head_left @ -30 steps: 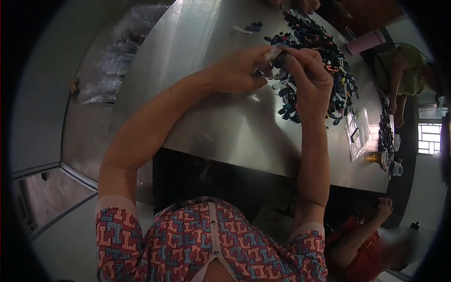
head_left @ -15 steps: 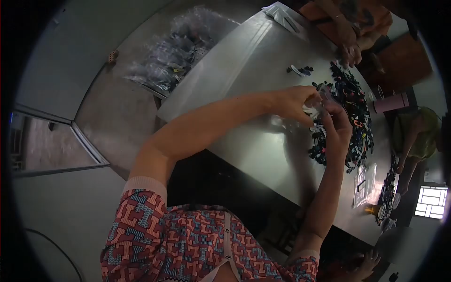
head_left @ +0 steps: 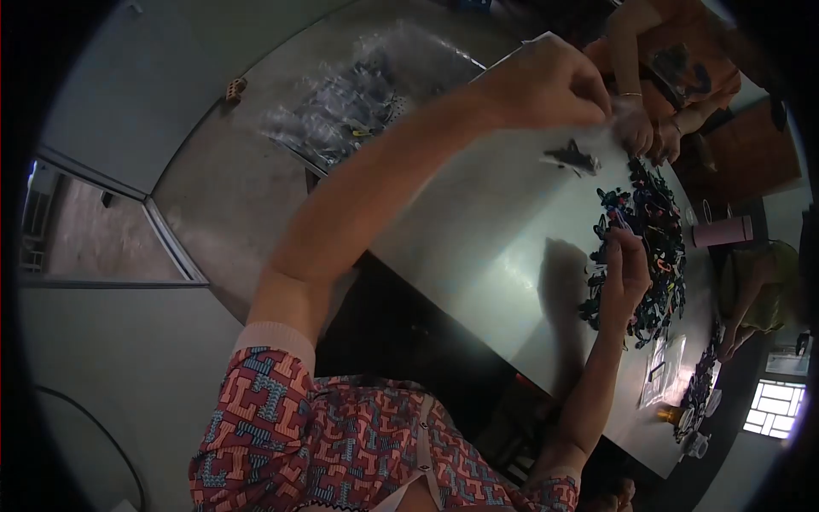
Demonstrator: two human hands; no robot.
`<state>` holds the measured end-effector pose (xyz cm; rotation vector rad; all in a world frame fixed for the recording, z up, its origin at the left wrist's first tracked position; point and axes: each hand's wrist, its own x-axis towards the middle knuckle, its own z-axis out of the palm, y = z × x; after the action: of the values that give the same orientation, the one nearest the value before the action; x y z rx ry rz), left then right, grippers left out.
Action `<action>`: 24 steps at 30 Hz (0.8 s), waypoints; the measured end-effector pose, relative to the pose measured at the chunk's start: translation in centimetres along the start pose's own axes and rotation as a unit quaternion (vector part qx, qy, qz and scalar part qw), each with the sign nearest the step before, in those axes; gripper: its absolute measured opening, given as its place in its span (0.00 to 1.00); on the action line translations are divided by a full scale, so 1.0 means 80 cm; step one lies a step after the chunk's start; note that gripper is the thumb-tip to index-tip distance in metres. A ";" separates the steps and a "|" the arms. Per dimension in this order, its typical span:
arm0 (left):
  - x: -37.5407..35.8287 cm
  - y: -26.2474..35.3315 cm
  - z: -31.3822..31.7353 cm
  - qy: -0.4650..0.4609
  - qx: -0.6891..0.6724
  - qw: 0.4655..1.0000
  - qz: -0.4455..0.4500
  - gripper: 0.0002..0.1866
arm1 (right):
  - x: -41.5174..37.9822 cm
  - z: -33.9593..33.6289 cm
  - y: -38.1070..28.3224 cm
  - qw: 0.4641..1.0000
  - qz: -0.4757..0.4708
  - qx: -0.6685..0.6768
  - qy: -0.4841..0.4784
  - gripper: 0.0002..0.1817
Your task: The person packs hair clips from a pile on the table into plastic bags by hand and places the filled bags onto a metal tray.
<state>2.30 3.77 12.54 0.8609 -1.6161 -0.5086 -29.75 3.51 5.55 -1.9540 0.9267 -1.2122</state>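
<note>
My left hand (head_left: 559, 85) is raised over the far part of the metal table (head_left: 461, 230), its thumb and fingers closed in a pinch. Below its fingertips lies a small blurred cluster of dark pieces (head_left: 573, 159), apart from the main heap. At the near edge of a heap of small dark pieces with coloured bits (head_left: 661, 230), my right hand (head_left: 627, 269) is also closed, thumb against fingers. A thin pale sliver shows at its fingertips; I cannot tell what it is.
Across the table a person in orange (head_left: 682, 72) has both hands at the heap's far end. Another person in green (head_left: 759, 286) works at the right. Clear plastic bags (head_left: 337, 119) sit left of the table. A pink cylinder (head_left: 723, 231) and an amber container (head_left: 671, 414) stand right.
My hands, close together over the heap before, are now apart: the left has moved up and away over the table, the right stays by the heap. The view has shifted slightly.
</note>
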 end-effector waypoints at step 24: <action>-0.155 -0.450 -0.123 0.184 0.295 0.870 -0.351 0.17 | 0.007 0.014 -0.018 0.965 -0.032 -0.251 -0.065 0.10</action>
<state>21.67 -8.29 -19.45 1.9171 -1.0628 -0.3006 -28.20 4.02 6.60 -2.4403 1.1942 -0.9271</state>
